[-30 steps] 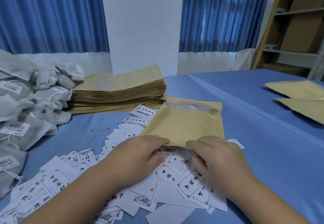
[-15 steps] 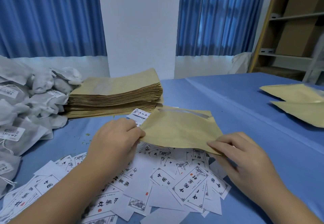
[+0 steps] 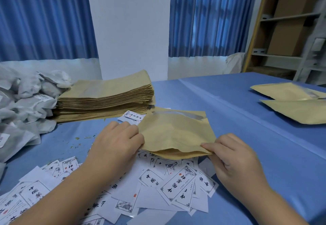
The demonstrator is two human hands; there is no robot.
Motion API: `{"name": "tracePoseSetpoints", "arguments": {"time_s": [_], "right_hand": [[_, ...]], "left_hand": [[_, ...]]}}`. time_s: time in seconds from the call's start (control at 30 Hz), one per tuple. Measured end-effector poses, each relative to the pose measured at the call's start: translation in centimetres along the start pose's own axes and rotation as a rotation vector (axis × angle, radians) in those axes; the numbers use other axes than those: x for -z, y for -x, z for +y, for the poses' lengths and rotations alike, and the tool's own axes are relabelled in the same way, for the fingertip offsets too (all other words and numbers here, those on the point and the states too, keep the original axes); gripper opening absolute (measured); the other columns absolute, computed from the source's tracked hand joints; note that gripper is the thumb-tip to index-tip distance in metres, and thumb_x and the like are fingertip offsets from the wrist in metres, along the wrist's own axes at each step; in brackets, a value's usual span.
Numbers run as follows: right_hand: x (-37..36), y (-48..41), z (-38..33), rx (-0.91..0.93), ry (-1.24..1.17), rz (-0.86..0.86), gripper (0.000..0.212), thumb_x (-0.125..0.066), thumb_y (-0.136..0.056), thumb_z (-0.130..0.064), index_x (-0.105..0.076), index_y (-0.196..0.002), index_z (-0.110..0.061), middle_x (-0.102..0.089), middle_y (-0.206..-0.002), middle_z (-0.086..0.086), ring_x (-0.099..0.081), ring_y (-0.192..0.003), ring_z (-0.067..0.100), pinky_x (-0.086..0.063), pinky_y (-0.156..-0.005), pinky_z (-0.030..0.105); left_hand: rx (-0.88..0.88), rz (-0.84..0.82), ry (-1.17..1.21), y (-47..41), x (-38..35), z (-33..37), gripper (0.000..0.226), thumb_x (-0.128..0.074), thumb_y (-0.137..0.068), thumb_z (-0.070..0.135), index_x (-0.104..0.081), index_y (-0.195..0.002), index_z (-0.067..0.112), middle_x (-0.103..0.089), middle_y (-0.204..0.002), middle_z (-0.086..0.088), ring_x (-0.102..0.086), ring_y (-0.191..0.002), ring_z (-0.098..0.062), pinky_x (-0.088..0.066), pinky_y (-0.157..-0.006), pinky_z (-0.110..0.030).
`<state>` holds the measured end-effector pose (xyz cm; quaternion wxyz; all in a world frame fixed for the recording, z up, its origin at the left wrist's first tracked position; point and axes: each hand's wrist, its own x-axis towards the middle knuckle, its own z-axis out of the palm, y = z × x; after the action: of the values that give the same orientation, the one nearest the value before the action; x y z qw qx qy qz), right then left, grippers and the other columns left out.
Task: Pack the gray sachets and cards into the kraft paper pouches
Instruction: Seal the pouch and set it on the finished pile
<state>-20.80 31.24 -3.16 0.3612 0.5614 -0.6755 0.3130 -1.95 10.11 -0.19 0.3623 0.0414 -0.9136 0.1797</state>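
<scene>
**Desk:** Where is the pouch right now?

**Operator:** I see one tan kraft paper pouch (image 3: 176,133) held just above the scatter of white printed cards (image 3: 176,187), near the middle of the blue-covered table (image 3: 247,127). Its mouth faces me and gapes a little along the near edge. A clear window strip shows at its far end.

**Desk:** And the hands?

**Operator:** On my feed the left hand (image 3: 116,142) grasps the pouch's left edge, fingers curled round it. The right hand (image 3: 232,157) pinches the near right corner between thumb and forefinger, with the other fingers loosely bent.

**Desk:** Anything inside it?

**Operator:** I cannot tell; the opening is narrow and dark.

**Desk:** The other supplies?

**Operator:** A heap of gray fabric sachets (image 3: 26,105) with white labels sits at the far left, right against a tall stack of flat kraft pouches (image 3: 105,96). A few cards lie at the foot of that stack, behind the held pouch. Two more kraft pouches (image 3: 296,110) lie flat at the right edge, well apart from both hands, one just in front of the other. Small green crumbs (image 3: 77,142) dot the cloth left of the left hand.
</scene>
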Motion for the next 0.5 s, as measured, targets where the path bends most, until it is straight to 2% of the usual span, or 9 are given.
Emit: {"name": "tracePoseSetpoints", "arguments": {"time_s": [0.07,0.13,0.23,0.33,0.5], "right_hand": [[0.0,-0.3,-0.3,0.022,0.012,0.001,0.016,-0.063,-0.078,-0.005,-0.075,-0.087,-0.009,-0.06,-0.073,0.003,-0.056,-0.063,0.027,-0.045,-0.055,0.033],[-0.2,-0.4,-0.7,0.065,0.026,-0.007,0.014,-0.064,-0.08,-0.006,-0.075,-0.087,-0.011,-0.061,-0.075,0.002,-0.055,-0.066,0.025,-0.042,-0.059,0.032],[-0.4,-0.4,-1.2,0.079,0.051,0.004,0.028,-0.079,-0.06,0.011,-0.075,-0.08,-0.007,-0.059,-0.068,0.004,-0.053,-0.059,0.026,-0.04,-0.055,0.03],[-0.5,-0.4,-1.2,0.055,0.058,0.008,0.034,-0.08,-0.05,0.017,-0.073,-0.076,-0.004,-0.057,-0.065,0.007,-0.052,-0.055,0.028,-0.044,-0.051,0.032],[-0.5,-0.4,-1.4,0.065,0.105,-0.017,0.018,-0.073,-0.065,0.008,-0.07,-0.075,-0.007,-0.058,-0.07,0.005,-0.052,-0.06,0.028,-0.044,-0.053,0.034]], "left_hand": [[0.009,-0.022,0.008,-0.1,0.0,0.0,0.029,-0.082,-0.048,-0.008,-0.065,-0.063,0.011,-0.051,-0.058,-0.002,-0.051,-0.051,-0.026,-0.04,-0.049,-0.031],[0.017,-0.03,0.005,0.0,-0.1,0.1,0.026,-0.079,-0.05,-0.008,-0.065,-0.063,0.011,-0.052,-0.059,-0.003,-0.052,-0.051,-0.026,-0.043,-0.048,-0.032],[0.035,-0.029,-0.012,-0.1,0.0,0.7,0.016,-0.066,-0.058,-0.003,-0.065,-0.068,0.01,-0.055,-0.066,-0.004,-0.053,-0.055,-0.027,-0.042,-0.049,-0.033],[0.038,-0.014,-0.008,-0.5,0.0,1.5,0.014,-0.067,-0.063,0.0,-0.066,-0.071,0.012,-0.058,-0.07,-0.003,-0.054,-0.059,-0.027,-0.041,-0.052,-0.035],[0.002,-0.073,-0.03,-0.8,0.0,2.3,0.033,-0.082,-0.046,-0.002,-0.059,-0.06,0.017,-0.05,-0.062,0.002,-0.049,-0.056,-0.024,-0.034,-0.055,-0.031]]}}
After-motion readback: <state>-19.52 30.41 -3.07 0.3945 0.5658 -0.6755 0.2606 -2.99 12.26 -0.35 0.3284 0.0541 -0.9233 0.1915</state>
